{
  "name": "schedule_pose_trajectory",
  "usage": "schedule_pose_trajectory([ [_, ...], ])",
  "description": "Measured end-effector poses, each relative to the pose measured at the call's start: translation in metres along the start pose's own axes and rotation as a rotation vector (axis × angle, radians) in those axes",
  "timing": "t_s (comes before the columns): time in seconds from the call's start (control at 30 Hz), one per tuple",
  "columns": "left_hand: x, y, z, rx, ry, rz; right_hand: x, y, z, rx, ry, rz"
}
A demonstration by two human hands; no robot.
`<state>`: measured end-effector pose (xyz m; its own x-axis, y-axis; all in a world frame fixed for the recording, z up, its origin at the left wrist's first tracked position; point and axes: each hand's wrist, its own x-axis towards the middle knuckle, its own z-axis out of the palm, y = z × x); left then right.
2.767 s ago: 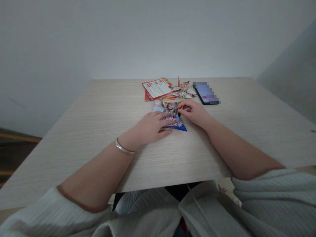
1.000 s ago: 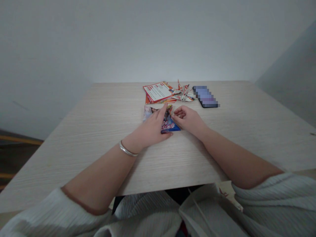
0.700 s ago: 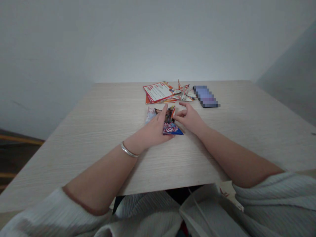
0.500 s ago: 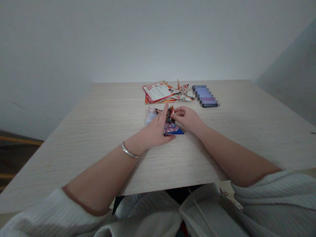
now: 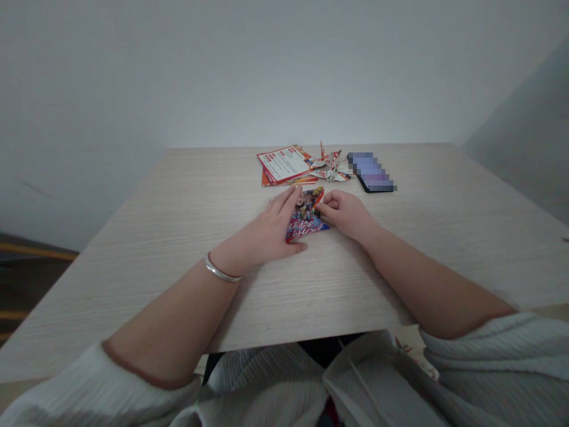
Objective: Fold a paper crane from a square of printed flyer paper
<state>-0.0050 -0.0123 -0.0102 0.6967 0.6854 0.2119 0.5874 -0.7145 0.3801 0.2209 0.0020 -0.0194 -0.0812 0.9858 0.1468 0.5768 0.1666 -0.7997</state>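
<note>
one paper [image 5: 306, 209], lettering [image 5: 304, 228] unreadable; right grip [image 5: 348, 214] pinching edge, left grip [image 5: 270, 234] spread atop.

Left hand [image 5: 272, 232], wearing a silver metal bangle [image 5: 220, 271], lies spread over a blue, multicoloured printed folded paper [image 5: 304, 226] on a pale wood-grain tabletop [image 5: 200, 196]; right hand [image 5: 351, 214] pinches its right edge. Beyond, left to right: red-bordered white printed sheet [image 5: 284, 164], spiky red-and-white folded-paper figure [image 5: 331, 168], black rectangular phone [image 5: 372, 175].
</note>
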Motion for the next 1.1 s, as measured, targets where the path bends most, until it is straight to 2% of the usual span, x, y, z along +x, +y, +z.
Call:
schedule_pose_trajectory([
  [0.1,0.0,-0.003,-0.003,0.023,0.002,-0.009,-0.002,-0.003,-0.001,-0.001,-0.029,0.007],
  [0.3,0.003,-0.001,-0.01,0.148,0.124,0.053,-0.01,-0.016,-0.001,0.069,-0.104,-0.044],
  [0.47,0.005,0.001,-0.015,0.26,0.087,-0.017,-0.012,-0.017,0.003,0.076,-0.131,-0.066],
  [0.63,0.005,0.0,-0.013,0.284,0.08,-0.031,-0.01,-0.012,0.008,0.222,-0.212,-0.035],
  [0.87,0.006,0.007,-0.015,0.329,0.147,-0.006,-0.009,-0.011,0.005,0.214,-0.12,0.003],
  [1.03,0.007,0.015,-0.021,0.403,0.168,-0.057,-0.011,-0.017,0.0,0.197,-0.056,0.035],
  [1.1,0.007,0.018,-0.022,0.42,0.177,-0.088,-0.011,-0.018,-0.001,0.212,-0.052,0.005],
])
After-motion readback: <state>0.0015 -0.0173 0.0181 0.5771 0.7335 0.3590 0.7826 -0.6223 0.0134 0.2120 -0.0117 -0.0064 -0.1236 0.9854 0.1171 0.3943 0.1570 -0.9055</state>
